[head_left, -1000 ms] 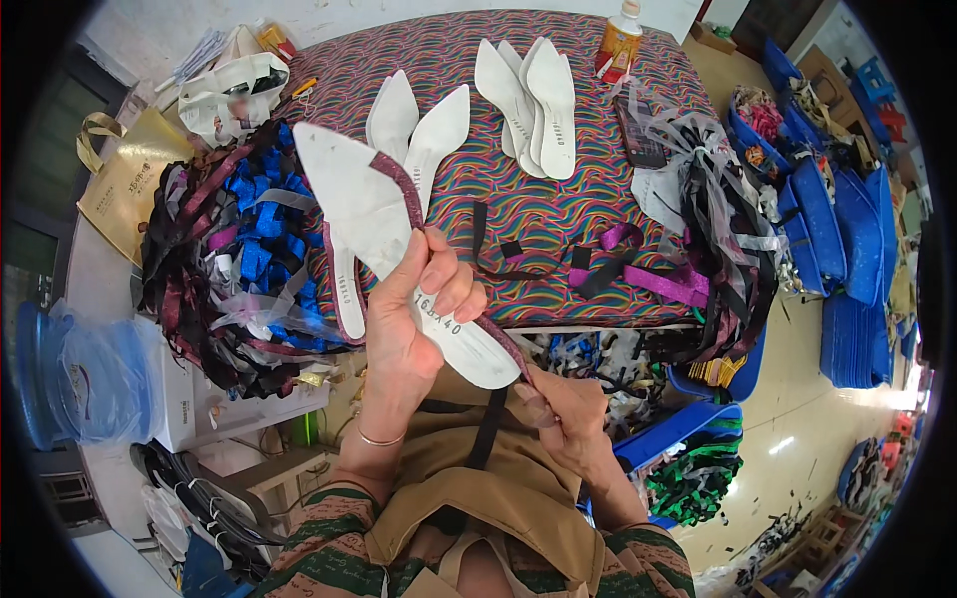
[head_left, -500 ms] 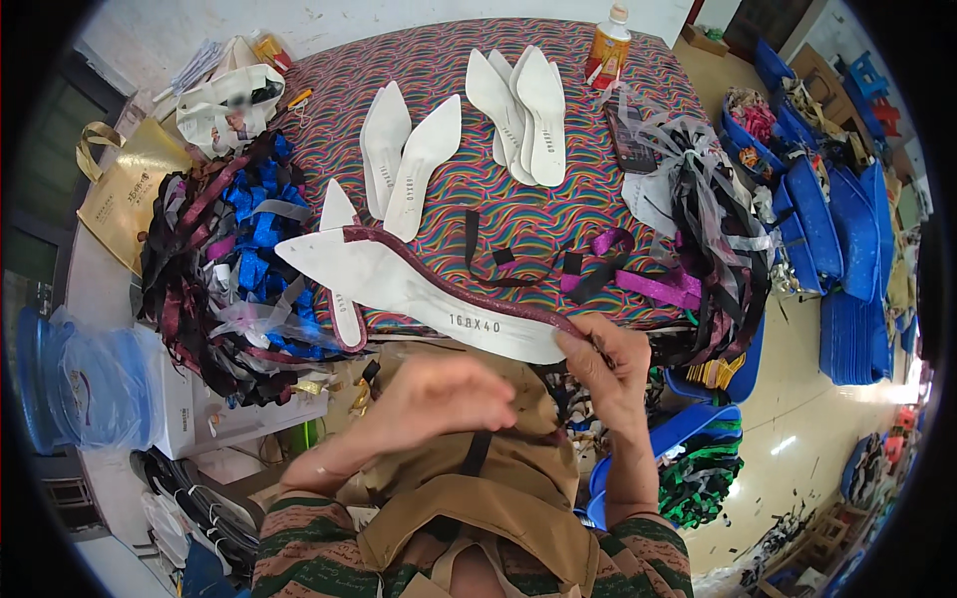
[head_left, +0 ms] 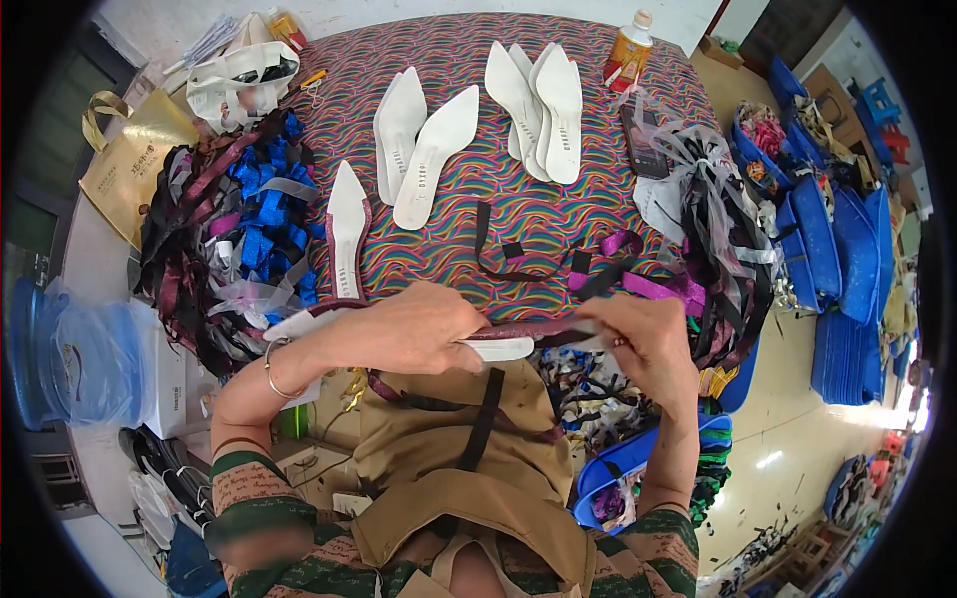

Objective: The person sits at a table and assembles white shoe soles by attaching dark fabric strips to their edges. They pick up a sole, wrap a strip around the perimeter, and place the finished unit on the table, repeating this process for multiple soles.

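Low in front of me, at the table's near edge, my left hand (head_left: 419, 324) is closed around a white shoe insole (head_left: 503, 350), whose rounded heel end shows past my fingers. Much of the insole is hidden behind that hand and wrist. A dark maroon glitter strip (head_left: 533, 328) runs along its upper edge and stretches toward the right. My right hand (head_left: 643, 334) pinches the strip's loose end, clear of the heel. Just beyond my left hand, a second insole with maroon edging (head_left: 347, 234) lies on the table.
White insoles lie farther back in a left group (head_left: 434, 164) and a right group (head_left: 560, 125). Ribbon bundles hang at the left (head_left: 269, 219) and right (head_left: 713, 219) table edges. Black strip scraps (head_left: 483, 239), purple ribbon (head_left: 663, 289), a phone (head_left: 646, 145) and a bottle (head_left: 629, 50) lie or stand about.
My left hand, free before, has moved up and taken hold of the insole. My right hand has left the heel and drawn the strip rightward. The insole is lower and tilted.
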The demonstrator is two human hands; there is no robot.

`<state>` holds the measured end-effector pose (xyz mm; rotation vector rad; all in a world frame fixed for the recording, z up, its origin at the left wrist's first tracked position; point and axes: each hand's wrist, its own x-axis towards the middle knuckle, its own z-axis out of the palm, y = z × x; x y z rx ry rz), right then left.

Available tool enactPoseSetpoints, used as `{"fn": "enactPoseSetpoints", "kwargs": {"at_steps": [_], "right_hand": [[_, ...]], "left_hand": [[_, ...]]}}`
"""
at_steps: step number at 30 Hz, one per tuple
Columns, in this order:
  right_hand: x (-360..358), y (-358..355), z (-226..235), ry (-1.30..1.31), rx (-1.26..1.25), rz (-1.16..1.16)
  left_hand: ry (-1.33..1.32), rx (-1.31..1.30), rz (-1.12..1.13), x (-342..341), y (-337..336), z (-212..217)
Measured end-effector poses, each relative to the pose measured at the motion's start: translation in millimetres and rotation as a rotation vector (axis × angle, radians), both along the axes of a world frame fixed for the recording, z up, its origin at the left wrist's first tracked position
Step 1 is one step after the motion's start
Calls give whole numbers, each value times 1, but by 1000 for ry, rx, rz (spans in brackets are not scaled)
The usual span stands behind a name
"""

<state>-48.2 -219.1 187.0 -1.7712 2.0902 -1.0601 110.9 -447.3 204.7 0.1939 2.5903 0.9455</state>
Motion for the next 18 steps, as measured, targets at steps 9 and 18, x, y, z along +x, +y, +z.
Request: {"fn": "enactPoseSetpoints", "kwargs": {"at_steps": [9,18], "right_hand": [[40,11,-30,-216,-249,-282],[100,-27,-59,-142,-313,-308]], "left_hand": [[-170,714,496,19,18,-20],[96,1060,941,12,53,-12]]}}
